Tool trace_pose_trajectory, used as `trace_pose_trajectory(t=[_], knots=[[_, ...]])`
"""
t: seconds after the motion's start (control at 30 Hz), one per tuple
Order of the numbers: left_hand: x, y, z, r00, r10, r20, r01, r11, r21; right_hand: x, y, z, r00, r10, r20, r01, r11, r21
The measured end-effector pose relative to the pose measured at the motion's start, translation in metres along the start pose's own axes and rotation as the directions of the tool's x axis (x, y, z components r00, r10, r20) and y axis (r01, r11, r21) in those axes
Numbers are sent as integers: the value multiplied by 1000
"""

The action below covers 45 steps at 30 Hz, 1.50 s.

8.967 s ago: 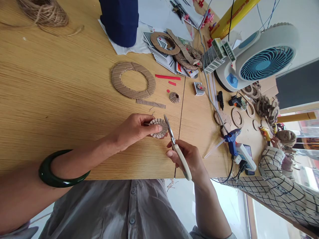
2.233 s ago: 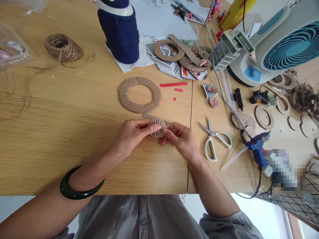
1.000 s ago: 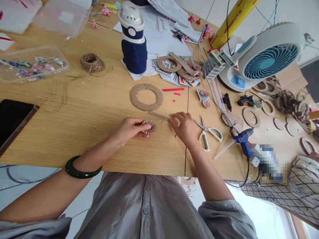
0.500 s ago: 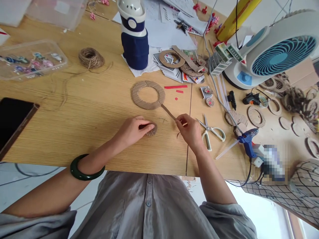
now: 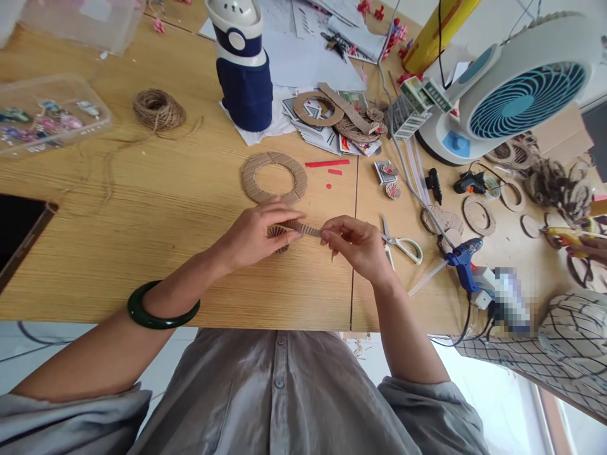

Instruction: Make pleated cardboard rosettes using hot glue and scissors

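Note:
My left hand [image 5: 263,232] is closed on a small pleated cardboard rosette [image 5: 279,241], and its fingers also meet one end of a corrugated cardboard strip [image 5: 309,230]. The strip's other end is pinched between thumb and forefinger of my right hand [image 5: 353,243], so it spans the gap between both hands. Just beyond my left fingers a cardboard ring [image 5: 250,180] lies flat on the table. Scissors [image 5: 402,246] with pale handles lie spread beside my right hand, partly hidden by it. Red paper strips [image 5: 327,163] and a red dot lie past the ring.
A blue glue gun [image 5: 467,259] with its cable stands to the right. Farther back are a navy tumbler [image 5: 245,88], a twine coil [image 5: 159,110] and a white fan [image 5: 521,95]. At the right edge another person's hand [image 5: 595,245] holds a yellow glue gun [image 5: 566,236].
My right hand has brought the strip over to my left hand, where its end now meets the fingers. Another person's hand with a yellow glue gun has appeared at the right.

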<state>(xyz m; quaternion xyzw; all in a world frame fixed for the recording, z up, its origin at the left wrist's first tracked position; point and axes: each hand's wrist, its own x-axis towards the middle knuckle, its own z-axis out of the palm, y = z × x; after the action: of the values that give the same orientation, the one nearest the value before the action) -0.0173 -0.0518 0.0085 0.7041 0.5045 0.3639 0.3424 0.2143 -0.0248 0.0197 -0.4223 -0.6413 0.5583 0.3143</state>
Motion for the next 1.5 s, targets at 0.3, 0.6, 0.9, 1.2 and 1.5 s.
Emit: trace_pose_trajectory(t=[0.3,0.6,0.9,1.2,1.5], knots=[[-20,-7,-13,907,-409,-101,360,877,-317,46,45,-17,971,-236,30,193,709,-678],[-36,-34,0,780,-553,-293,312,749,-584,24,47,-6,768,-243,593,609,565,-557],[-43,-38,0,837,-477,-267,340,836,-431,-118,49,-29,777,-121,618,545,622,-563],[-42,-39,2,835,-466,-291,316,841,-439,-343,103,-61,997,-63,-32,-6,376,-927],[-40,-35,0,815,-495,-302,325,821,-469,-273,71,-34,957,-149,-247,-189,324,-927]])
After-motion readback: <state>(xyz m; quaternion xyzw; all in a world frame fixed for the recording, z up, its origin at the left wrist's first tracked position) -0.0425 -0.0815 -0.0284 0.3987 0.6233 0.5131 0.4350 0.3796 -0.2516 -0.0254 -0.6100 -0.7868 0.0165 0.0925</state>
